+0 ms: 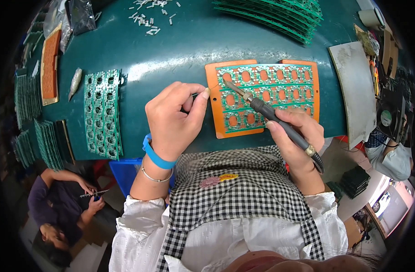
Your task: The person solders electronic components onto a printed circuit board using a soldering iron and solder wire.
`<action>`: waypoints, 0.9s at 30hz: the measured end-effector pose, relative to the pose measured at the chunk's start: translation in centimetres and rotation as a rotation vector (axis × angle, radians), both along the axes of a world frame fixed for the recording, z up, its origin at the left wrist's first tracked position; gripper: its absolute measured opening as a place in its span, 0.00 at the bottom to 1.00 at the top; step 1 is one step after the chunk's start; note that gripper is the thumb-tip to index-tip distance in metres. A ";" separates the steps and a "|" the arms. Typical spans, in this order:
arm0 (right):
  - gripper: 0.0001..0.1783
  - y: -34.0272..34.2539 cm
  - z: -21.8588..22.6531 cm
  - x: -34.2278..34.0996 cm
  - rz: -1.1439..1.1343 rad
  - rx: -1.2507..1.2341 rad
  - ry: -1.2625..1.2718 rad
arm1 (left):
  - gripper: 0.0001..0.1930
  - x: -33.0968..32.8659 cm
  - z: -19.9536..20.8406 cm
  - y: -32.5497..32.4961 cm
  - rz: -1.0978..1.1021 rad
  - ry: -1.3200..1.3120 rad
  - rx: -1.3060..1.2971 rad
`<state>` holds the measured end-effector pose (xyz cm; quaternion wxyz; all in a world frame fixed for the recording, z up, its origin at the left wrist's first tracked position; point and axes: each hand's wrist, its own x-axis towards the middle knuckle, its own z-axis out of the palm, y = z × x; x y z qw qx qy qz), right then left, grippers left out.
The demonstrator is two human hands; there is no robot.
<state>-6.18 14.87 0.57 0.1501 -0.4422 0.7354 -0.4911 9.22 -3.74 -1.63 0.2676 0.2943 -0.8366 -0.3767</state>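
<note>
Green bench (180,50) (circuit panels (102,113) atop).

- The person wore a white long-sleeved top of crinkled fabric, its cuffs gathered just below each wrist.
- Over the top lay a black-and-white checked apron (244,190), with 2 straps that ran down over the shoulders.
- 2 small patches sat on the apron's chest: 1 pink and flower-shaped, 1 yellow and red.
- The left hand (173,122) was bare; its wrist carried a bright blue band (156,156) and, just below it, a thin silver bangle (154,177).
- The right hand (298,136) was bare, with nothing worn at the wrist.
- Both white sleeves (139,226) puffed loosely around the forearms.
</note>
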 end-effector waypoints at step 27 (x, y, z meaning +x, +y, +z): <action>0.12 0.7 0.1 -0.5 -0.096 -0.114 -0.091 | 0.04 0.0 1.1 -0.5 -0.058 -0.069 0.034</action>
